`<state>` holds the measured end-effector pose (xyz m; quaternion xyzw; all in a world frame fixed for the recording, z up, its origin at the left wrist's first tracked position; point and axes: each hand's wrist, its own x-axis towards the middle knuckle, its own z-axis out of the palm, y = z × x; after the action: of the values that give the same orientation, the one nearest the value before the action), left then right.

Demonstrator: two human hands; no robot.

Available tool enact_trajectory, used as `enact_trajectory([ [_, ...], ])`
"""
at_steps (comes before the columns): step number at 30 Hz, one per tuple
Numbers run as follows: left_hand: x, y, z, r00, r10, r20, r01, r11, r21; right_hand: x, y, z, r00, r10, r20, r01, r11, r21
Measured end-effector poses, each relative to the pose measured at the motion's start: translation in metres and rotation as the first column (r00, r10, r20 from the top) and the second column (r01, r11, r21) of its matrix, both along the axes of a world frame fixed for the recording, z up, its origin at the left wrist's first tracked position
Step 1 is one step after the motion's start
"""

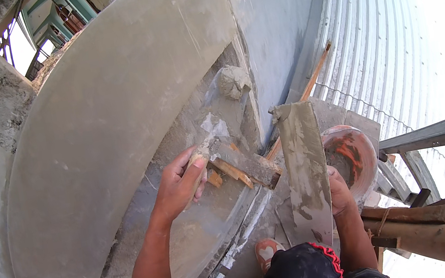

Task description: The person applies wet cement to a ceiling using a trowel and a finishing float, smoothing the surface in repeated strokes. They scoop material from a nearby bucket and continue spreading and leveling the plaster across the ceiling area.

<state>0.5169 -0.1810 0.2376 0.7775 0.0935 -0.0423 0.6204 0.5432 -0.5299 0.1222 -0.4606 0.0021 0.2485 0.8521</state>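
Note:
My left hand (180,183) is closed round the pale handle of a small trowel (212,128), its blade pointing away from me and smeared with mortar. The blade is close to a rough, unsmoothed strip of wall, and I cannot tell whether it touches. Past it a lump of wet mortar (234,82) clings near the corner. With my right hand (339,190) I grip the edge of a long flat plastering board (305,166), streaked with grey mortar; its fingers are partly hidden behind it. A wide smooth plastered band (111,98) curves across the left.
An orange bucket (370,165) with mortar residue stands just beyond my right hand. Wood pieces (232,173) and a short block (262,170) lie below the trowel. Timber poles (435,233) are at the right, above a corrugated metal roof (376,45). My shoe (266,251) is near the ledge.

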Motion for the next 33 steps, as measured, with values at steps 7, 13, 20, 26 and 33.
enact_trajectory([
  [7,-0.004,0.008,0.007,0.998,-0.050,-0.043,0.052,0.997,0.049,0.012,0.018,-0.017,0.982,0.023,0.188,0.017,0.978,-0.210],
  [13,-0.005,0.017,0.002,0.997,-0.065,-0.047,0.069,0.994,0.084,0.028,0.034,0.014,0.759,0.065,0.648,0.345,0.804,-0.485],
  [20,-0.011,0.028,0.003,0.999,-0.017,-0.046,0.026,0.978,0.207,0.027,0.029,0.045,0.726,0.257,0.638,0.300,0.716,-0.630],
  [26,-0.005,0.029,0.037,0.998,0.060,-0.002,-0.060,0.997,0.048,0.019,0.043,-0.028,0.995,0.082,-0.049,-0.076,0.991,0.111],
  [33,0.000,0.108,0.107,1.000,-0.003,-0.025,0.009,0.963,0.269,0.091,0.134,-0.092,0.989,-0.045,-0.143,0.119,0.819,0.561],
])
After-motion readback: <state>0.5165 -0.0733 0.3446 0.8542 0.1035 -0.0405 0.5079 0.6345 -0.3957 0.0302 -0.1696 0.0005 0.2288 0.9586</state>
